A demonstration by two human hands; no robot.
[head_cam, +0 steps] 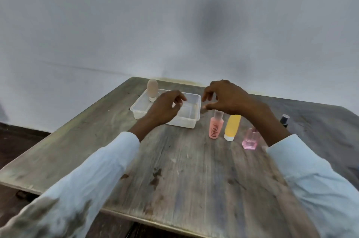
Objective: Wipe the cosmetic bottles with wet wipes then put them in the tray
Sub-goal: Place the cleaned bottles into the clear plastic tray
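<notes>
Pale grey wall rises behind a worn wooden worktop (184,169) streaked with dark stains. On its far side sits a clear plastic tray (191,121), with a beige tube bottle (152,89) standing cap-down in its far left corner. Just right of the tray, in a row, stand a pink bottle (215,128) with a clear cap, a yellow tube bottle (232,128) cap-down, and a small pink glass bottle (250,140); a dark-capped bottle (284,120) stands further right, partly hidden by the right forearm. Both hands hover above the tray area. The left hand (165,110) has a loosely curled, empty grip. The right hand (226,99) hangs above the pink bottle, fingers loosely bent, holding nothing. Both sleeves are light blue.
</notes>
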